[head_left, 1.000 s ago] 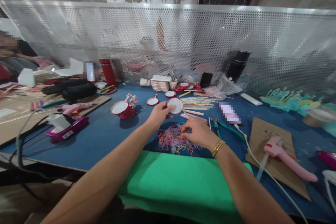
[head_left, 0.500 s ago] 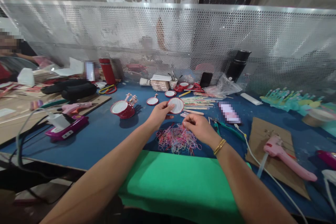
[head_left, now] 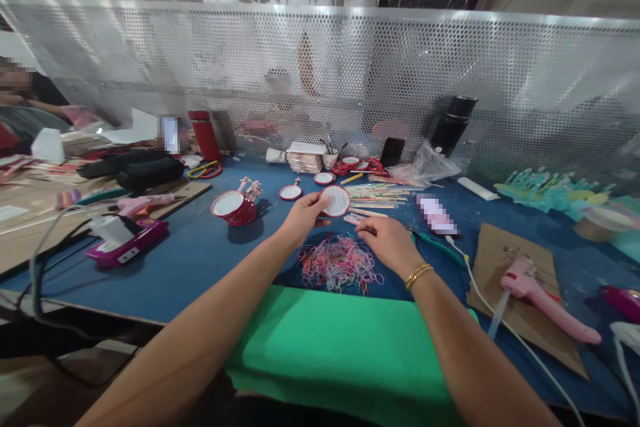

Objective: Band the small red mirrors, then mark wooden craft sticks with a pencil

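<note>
My left hand [head_left: 303, 219] holds a red-rimmed white disc [head_left: 337, 201] by its near-left edge, pinched between thumb and fingers and raised above the blue worktop [head_left: 180, 273]. My right hand [head_left: 389, 243] is near it, fingers curled toward the thumb; I cannot tell whether they pinch anything. Just below, between my hands and a green cloth [head_left: 345, 347], I see a loose heap of coloured elastic bands [head_left: 340, 265]. Beyond the disc lies a spread of thin sticks [head_left: 383, 193]. To the left, a stack of similar red-rimmed discs [head_left: 233, 208] leans at a tilt. On my right, a pink glue gun [head_left: 547, 303] rests on cardboard [head_left: 493, 257]. At the back, a red bottle [head_left: 205, 137] stands before a perforated metal screen [head_left: 240, 67].
</note>
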`<state>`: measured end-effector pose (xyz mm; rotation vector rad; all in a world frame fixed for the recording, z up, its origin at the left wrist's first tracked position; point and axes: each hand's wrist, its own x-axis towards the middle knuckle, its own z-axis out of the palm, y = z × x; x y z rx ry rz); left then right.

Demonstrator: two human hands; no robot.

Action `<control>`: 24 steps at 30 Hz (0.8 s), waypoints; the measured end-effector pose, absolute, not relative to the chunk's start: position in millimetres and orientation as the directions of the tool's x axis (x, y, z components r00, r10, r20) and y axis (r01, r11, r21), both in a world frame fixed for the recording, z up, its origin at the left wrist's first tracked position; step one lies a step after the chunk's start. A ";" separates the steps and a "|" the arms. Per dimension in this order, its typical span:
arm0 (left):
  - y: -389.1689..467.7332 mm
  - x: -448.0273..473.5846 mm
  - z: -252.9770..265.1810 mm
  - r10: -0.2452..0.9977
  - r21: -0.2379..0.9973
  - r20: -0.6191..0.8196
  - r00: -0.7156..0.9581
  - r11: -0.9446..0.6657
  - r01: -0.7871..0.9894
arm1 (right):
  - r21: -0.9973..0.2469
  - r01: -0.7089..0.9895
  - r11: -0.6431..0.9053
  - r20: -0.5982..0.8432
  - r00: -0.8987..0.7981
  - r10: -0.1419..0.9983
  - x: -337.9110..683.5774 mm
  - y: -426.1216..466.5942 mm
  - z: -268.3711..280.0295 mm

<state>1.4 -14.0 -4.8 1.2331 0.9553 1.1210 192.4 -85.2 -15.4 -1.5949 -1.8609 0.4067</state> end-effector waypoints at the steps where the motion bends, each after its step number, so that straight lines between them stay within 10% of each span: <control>1: -13.8 1.5 -5.0 0.977 0.993 0.035 0.209 -0.010 -0.119 | -0.578 0.789 0.206 0.265 -0.057 0.963 192.7 -85.0 -15.6; 14: -12.3 2.2 -7.9 0.971 0.993 0.025 0.239 0.003 -0.118 | -0.427 0.893 0.140 0.249 -0.033 0.968 179.6 -73.0 -29.2; 24: -11.2 1.5 -7.4 0.979 0.993 0.112 0.168 -0.106 -0.043 | -0.798 0.566 0.208 0.290 0.057 0.955 183.4 -64.2 -38.4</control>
